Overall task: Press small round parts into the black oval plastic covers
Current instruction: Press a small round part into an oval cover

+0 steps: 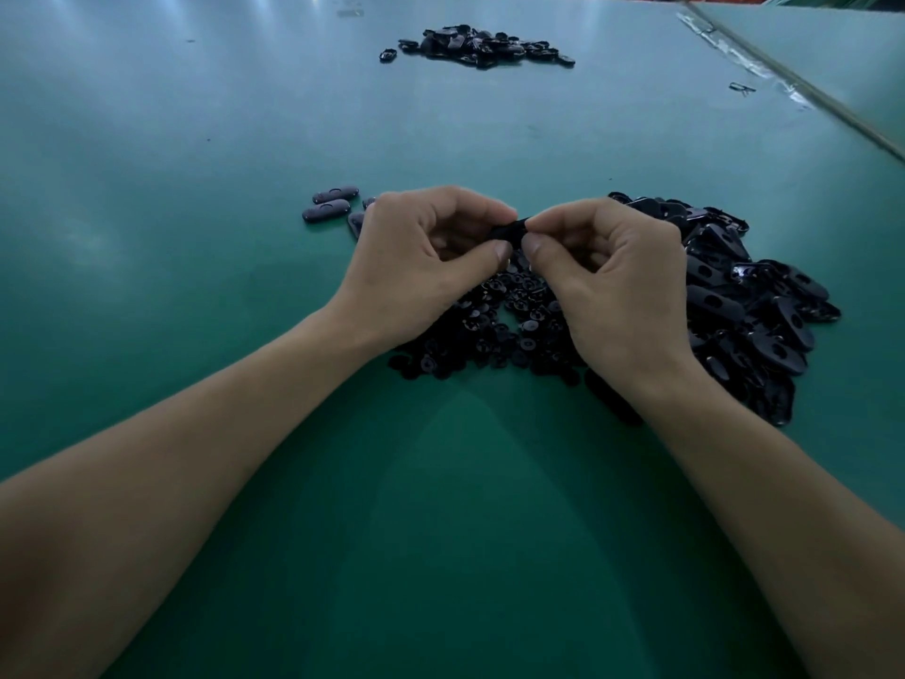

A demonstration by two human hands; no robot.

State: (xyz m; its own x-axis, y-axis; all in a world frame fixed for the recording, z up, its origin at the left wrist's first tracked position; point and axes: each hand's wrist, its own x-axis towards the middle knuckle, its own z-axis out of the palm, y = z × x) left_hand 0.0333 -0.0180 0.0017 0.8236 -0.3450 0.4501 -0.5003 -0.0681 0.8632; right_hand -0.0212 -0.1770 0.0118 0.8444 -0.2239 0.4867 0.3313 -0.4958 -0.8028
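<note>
Both hands, the left hand point(421, 247) and right hand point(612, 276), pinch one black oval cover point(509, 231) between thumbs and fingertips above the green tabletop point(196, 335); fingers hide most of it, so any round part in it cannot be made out. Small round parts point(504, 325) lie heaped beneath, partly hidden by the wrists. Loose covers point(754, 306) are piled just right, finished-looking ones point(330, 203) lie left, and a farther pile point(475, 46) is too small to read.
</note>
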